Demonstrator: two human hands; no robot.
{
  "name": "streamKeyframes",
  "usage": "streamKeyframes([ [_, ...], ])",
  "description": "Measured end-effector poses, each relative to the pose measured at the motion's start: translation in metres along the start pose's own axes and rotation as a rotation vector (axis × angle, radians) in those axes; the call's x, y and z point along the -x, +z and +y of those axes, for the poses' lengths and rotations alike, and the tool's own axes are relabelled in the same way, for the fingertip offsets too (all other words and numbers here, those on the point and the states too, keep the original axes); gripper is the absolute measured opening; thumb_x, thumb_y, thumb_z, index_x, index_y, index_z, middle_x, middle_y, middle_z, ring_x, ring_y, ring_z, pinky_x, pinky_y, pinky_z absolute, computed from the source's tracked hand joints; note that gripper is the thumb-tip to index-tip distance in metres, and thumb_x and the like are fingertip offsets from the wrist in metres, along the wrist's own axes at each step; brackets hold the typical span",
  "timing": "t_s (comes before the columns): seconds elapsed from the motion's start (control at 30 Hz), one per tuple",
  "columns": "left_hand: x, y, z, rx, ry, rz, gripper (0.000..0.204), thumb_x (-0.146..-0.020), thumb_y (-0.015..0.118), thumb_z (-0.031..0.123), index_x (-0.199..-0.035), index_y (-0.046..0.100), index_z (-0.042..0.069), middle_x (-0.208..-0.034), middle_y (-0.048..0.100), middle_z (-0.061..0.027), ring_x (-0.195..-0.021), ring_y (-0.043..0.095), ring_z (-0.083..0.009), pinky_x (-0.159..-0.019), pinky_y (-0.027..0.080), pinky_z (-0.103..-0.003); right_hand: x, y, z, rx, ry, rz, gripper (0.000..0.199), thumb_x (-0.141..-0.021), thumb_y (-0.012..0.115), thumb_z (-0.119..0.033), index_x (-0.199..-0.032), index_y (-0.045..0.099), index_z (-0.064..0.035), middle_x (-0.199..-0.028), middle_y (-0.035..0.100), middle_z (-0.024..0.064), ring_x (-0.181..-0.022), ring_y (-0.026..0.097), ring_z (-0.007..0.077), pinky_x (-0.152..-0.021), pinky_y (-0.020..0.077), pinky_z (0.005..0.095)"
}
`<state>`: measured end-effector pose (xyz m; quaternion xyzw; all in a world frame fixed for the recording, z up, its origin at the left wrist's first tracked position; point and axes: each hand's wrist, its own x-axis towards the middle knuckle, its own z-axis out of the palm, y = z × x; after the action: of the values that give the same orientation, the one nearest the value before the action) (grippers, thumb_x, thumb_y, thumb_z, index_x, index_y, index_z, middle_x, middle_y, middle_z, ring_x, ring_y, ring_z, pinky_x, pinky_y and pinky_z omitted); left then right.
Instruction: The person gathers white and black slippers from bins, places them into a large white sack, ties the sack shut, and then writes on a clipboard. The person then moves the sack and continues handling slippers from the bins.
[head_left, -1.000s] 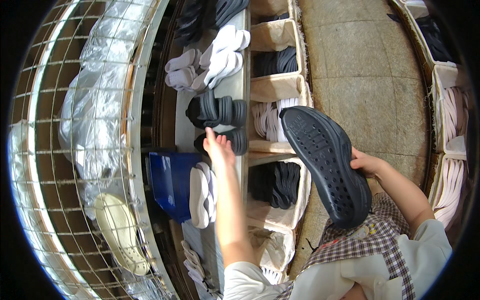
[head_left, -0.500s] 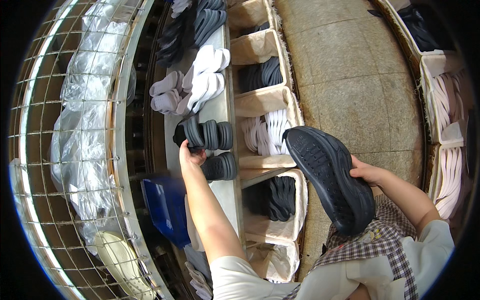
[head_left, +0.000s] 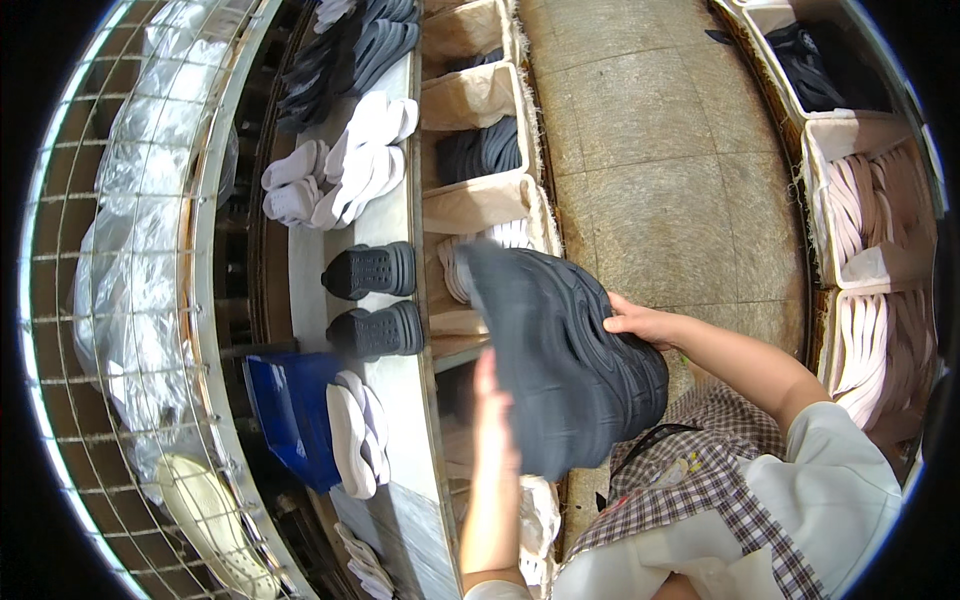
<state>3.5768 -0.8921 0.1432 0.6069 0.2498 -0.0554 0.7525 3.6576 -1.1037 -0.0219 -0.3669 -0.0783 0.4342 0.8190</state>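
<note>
A thick bunch of black shoe soles point(head_left: 580, 350), nested side by side, is held in front of me; its left part is smeared by motion. My right hand point(head_left: 645, 322) grips the far right edge, thumb on top. My left hand point(head_left: 490, 410), also blurred, is pressed along the left side of the bunch, its exact finger placement unclear. On the metal shelf point(head_left: 420, 440) to the left lie two small groups of black soles, one farther point(head_left: 370, 270) and one nearer point(head_left: 378, 331).
White soles point(head_left: 368, 165) sit farther along the shelf, with others point(head_left: 357, 430) nearer. A blue bin point(head_left: 295, 415) stands beside it. Cloth-lined bins point(head_left: 475, 205) hold soles below the shelf; more bins point(head_left: 865, 265) line the right. A wire mesh point(head_left: 130, 300) rises at far left.
My left hand has come from the shelf to the bunch at my right hand. The shelf's black group is thinner, and the held single-looking sole is now a thick bunch, turned and shifted left.
</note>
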Motion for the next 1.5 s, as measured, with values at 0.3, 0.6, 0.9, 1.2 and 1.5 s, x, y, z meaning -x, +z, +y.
streamKeyframes([
  [0.3,0.032,0.007,-0.025,-0.678,0.270,0.279,0.124,-0.063,0.083,0.026,-0.145,-0.008,0.007,-0.150,0.003,-0.0232,-0.139,0.012,-0.0345,-0.111,0.018,-0.046,-0.021,-0.053,0.005,0.177,0.370,-0.372,0.122,-0.062,0.067,-0.072,-0.147,0.008,-0.0064,-0.149,0.015,0.0213,-0.137,0.020,0.0331,-0.111,0.0227,0.0436],
  [0.6,0.005,-0.086,-0.094,-0.782,-0.473,-1.018,0.113,-0.071,0.077,0.032,-0.146,-0.003,0.006,-0.151,0.005,-0.0219,-0.139,0.012,-0.0309,-0.113,0.014,-0.036,0.012,-0.049,0.115,0.379,0.977,-0.703,0.087,-0.085,0.046,-0.062,-0.146,0.018,-0.0083,-0.151,0.018,0.0135,-0.136,0.021,0.0306,-0.109,0.0225,0.0420],
  [0.9,0.101,-0.124,-0.196,-0.468,-0.487,-0.777,0.093,-0.070,0.078,0.027,-0.144,0.023,0.014,-0.143,0.024,-0.0168,-0.135,0.020,-0.0319,-0.111,0.017,-0.039,0.073,-0.051,0.217,0.114,1.268,-0.697,0.073,-0.091,0.039,-0.058,-0.145,0.025,-0.0107,-0.146,0.031,0.0066,-0.131,0.030,0.0212,-0.107,0.0258,0.0336],
  [1.2,0.165,-0.206,-0.237,-0.331,-0.574,-0.701,0.089,-0.072,0.077,0.033,-0.143,0.027,0.013,-0.146,0.018,-0.0171,-0.136,0.020,-0.0320,-0.112,0.017,-0.039,0.039,0.019,0.251,0.424,1.289,-0.874,0.078,-0.089,0.040,-0.062,-0.142,0.030,-0.0046,-0.143,0.036,0.0092,-0.129,0.034,0.0210,-0.107,0.0274,0.0332],
  [1.5,0.256,-0.296,-0.266,0.233,-0.710,-0.161,0.083,-0.074,0.075,0.008,-0.141,0.027,0.003,-0.135,0.038,-0.0109,-0.124,0.038,-0.0202,-0.104,0.031,-0.033,-0.039,0.047,0.301,0.459,1.677,-0.727,0.081,-0.082,0.042,-0.072,-0.137,0.041,-0.0129,-0.141,0.041,0.0055,-0.122,0.044,0.0184,-0.102,0.0347,0.0348],
])
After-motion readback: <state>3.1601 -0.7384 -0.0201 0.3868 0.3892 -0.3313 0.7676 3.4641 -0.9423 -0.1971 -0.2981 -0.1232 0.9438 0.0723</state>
